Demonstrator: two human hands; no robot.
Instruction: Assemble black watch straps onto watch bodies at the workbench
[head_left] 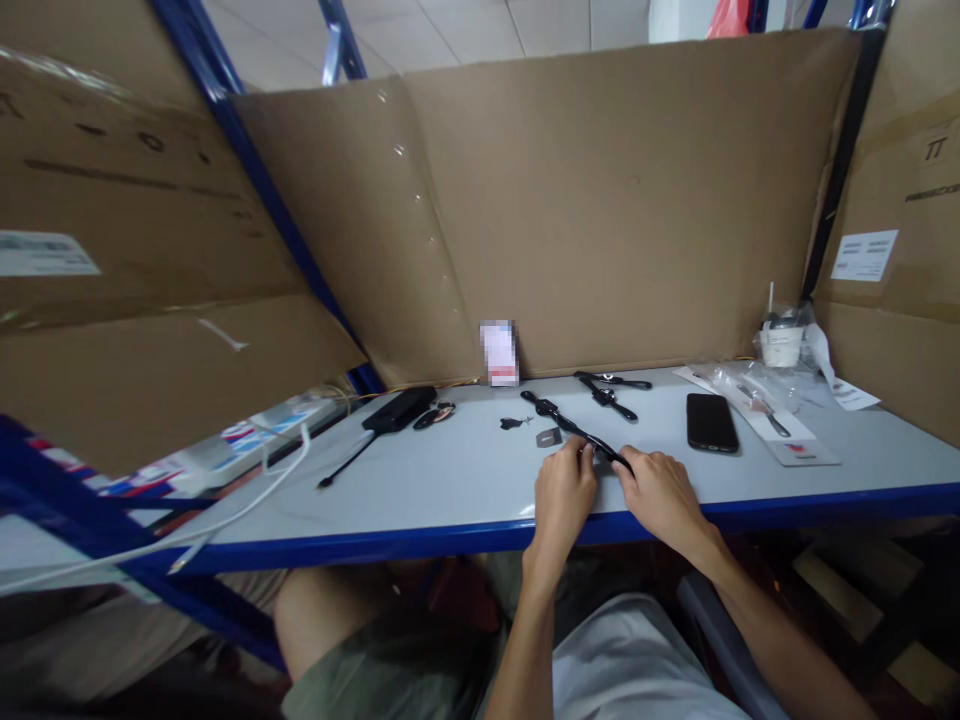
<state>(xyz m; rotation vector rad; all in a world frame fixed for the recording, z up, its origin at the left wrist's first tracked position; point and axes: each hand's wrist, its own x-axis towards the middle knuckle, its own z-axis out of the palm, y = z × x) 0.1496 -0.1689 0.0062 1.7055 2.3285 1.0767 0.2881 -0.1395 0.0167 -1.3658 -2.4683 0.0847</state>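
My left hand (562,485) and my right hand (660,490) are close together at the table's front edge. Their fingers are closed on a black wavy-handled tool, apparently a spokeshave (604,448). Part of it is hidden by the fingers. Another black spokeshave (547,408) lies just beyond my left hand and seems to meet the held one. Near it rest a grey slotted blade (549,438) and a small dark part (512,424). Farther back, more black spokeshaves (604,396) lie crossed on the table.
A black phone (712,424) and clear packaging on a card (799,450) lie to the right, with a lidded cup (781,345) behind. A blurred upright panel (499,352) leans against cardboard (615,210). Leftward are a black box (403,409) and a white cable (255,505).
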